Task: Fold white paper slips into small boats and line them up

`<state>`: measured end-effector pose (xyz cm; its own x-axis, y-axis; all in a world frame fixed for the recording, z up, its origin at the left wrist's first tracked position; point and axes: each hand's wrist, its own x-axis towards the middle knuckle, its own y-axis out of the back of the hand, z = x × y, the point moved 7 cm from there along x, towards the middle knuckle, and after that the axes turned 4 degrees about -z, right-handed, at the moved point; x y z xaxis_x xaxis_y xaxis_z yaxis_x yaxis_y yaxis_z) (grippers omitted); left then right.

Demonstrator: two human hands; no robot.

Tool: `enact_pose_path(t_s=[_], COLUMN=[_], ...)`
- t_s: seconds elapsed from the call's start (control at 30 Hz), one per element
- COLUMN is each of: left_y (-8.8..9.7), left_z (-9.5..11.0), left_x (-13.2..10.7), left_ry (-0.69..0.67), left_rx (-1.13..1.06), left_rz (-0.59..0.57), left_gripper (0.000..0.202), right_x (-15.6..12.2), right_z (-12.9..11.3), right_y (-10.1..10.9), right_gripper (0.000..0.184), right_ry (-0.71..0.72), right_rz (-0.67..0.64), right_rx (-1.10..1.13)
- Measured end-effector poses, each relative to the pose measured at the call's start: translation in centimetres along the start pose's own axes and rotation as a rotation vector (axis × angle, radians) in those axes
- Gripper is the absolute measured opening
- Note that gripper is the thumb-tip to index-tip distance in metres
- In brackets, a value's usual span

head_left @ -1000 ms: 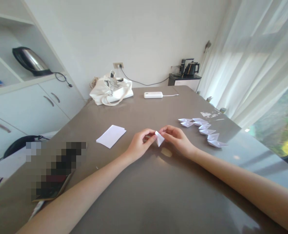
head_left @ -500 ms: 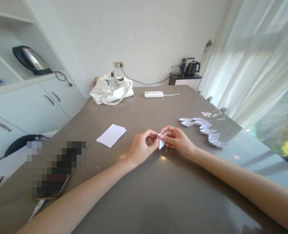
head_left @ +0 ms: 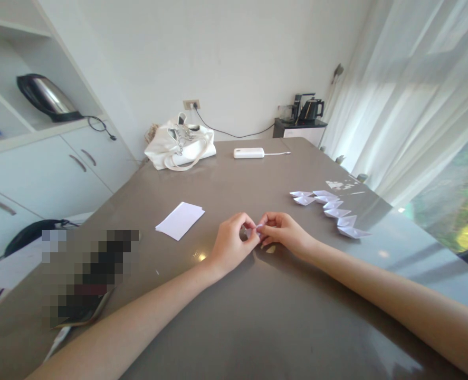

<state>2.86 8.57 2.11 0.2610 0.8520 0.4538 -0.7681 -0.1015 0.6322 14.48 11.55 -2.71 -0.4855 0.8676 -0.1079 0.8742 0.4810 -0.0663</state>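
Observation:
My left hand (head_left: 232, 241) and my right hand (head_left: 282, 231) meet fingertip to fingertip just above the grey table (head_left: 234, 322). Both pinch one small folded piece of white paper (head_left: 256, 230), which is almost wholly hidden by the fingers. A small stack of white paper sheets (head_left: 180, 220) lies to the left of my hands. A row of several folded white paper boats (head_left: 330, 209) lies to the right, beyond my right hand.
A white handbag (head_left: 180, 147) and a white power bank (head_left: 249, 153) with a cable sit at the table's far end. Small paper scraps (head_left: 340, 186) lie near the right edge. A blurred-out object (head_left: 85, 274) rests at the left edge. Cabinets with a kettle (head_left: 46, 97) stand left.
My hands have lowered slightly and closed together over the folded paper; it showed as a white pointed flap between the fingers before and is now nearly hidden.

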Motion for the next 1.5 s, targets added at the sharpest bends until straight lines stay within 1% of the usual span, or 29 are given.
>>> enact_pose_path(t_s=[0.13,0.23,0.3,0.43,0.53,0.63,0.77,0.9,1.1,1.2,1.37,1.43,1.5], left_y=[-0.3,-0.5,-0.5,0.0,0.2,0.1,-0.2,-0.4,0.3,0.3,0.0,0.0,-0.1], left_z=[0.4,0.7,0.7,0.5,0.5,1.0,1.8,2.3,1.4,1.3,1.8,1.8,1.3], left_x=[-0.3,-0.5,-0.5,-0.4,-0.3,-0.4,-0.7,-0.8,-0.6,-0.7,-0.9,-0.9,-0.7], left_ry=[-0.079,-0.133,-0.131,-0.099,-0.104,-0.138,-0.201,-0.237,-0.133,-0.138,-0.165,-0.148,-0.093], left_rx=[0.074,0.138,0.151,0.144,0.158,0.216,0.353,0.44,0.331,0.323,0.335,0.273,0.129], left_rz=[0.0,-0.003,0.004,0.045,0.065,0.068,0.07,0.081,0.114,0.112,0.09,0.066,0.034], left_gripper=[0.01,0.01,0.01,0.008,0.007,0.006,0.003,0.001,0.002,0.002,0.002,0.002,0.006], right_x=[-0.2,-0.4,-0.4,-0.4,-0.4,-0.6,-0.8,-0.9,-1.0,-1.0,-1.0,-0.9,-0.9], right_z=[-0.2,-0.4,-0.5,-0.9,-1.1,-1.1,-1.3,-1.6,-1.9,-2.0,-2.1,-2.2,-2.2], right_y=[-0.2,-0.2,-0.3,-0.5,-0.4,-0.3,-0.1,-0.3,-0.4,-0.2,0.0,0.0,0.1], right_gripper=[0.017,0.015,0.016,0.023,0.026,0.026,0.021,0.02,0.027,0.028,0.025,0.023,0.023], right_ry=[0.027,0.024,0.031,0.092,0.127,0.134,0.153,0.192,0.209,0.215,0.249,0.262,0.262], right_rz=[0.001,0.018,0.021,0.0,0.005,0.033,0.078,0.088,0.073,0.093,0.122,0.125,0.131], right_rx=[-0.023,-0.038,-0.02,0.037,0.023,-0.003,-0.035,-0.045,-0.126,-0.137,-0.146,-0.159,-0.176])
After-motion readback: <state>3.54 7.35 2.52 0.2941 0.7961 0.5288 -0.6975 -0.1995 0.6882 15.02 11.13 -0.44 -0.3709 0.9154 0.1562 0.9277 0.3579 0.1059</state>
